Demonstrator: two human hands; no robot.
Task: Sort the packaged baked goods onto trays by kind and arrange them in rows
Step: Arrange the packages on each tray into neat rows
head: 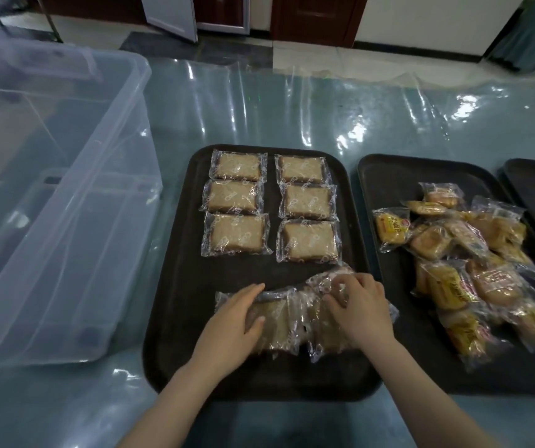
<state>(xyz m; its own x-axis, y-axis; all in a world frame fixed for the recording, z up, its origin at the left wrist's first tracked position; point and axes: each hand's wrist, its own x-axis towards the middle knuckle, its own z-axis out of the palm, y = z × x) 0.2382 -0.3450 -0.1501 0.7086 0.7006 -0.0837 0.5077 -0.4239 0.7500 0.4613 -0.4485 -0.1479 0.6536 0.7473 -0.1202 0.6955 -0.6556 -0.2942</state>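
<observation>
- Resting our left hand [238, 313] flat on a loose cake pack [275, 321], fingers straight.
- Our right hand [361, 305] pinches the next wrapper [324, 286] on the tray [175, 318].

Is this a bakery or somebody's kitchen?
Probably neither: it looks like a plain workroom or hall. A long table under clear plastic sheeting holds black serving trays of wrapped cakes, with a big clear storage bin beside them. No oven or sink shows.

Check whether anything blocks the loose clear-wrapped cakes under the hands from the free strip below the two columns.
Nothing visible does. The left hand and right hand rest on the loose packs, and bare tray lies between them and the rows.
</observation>
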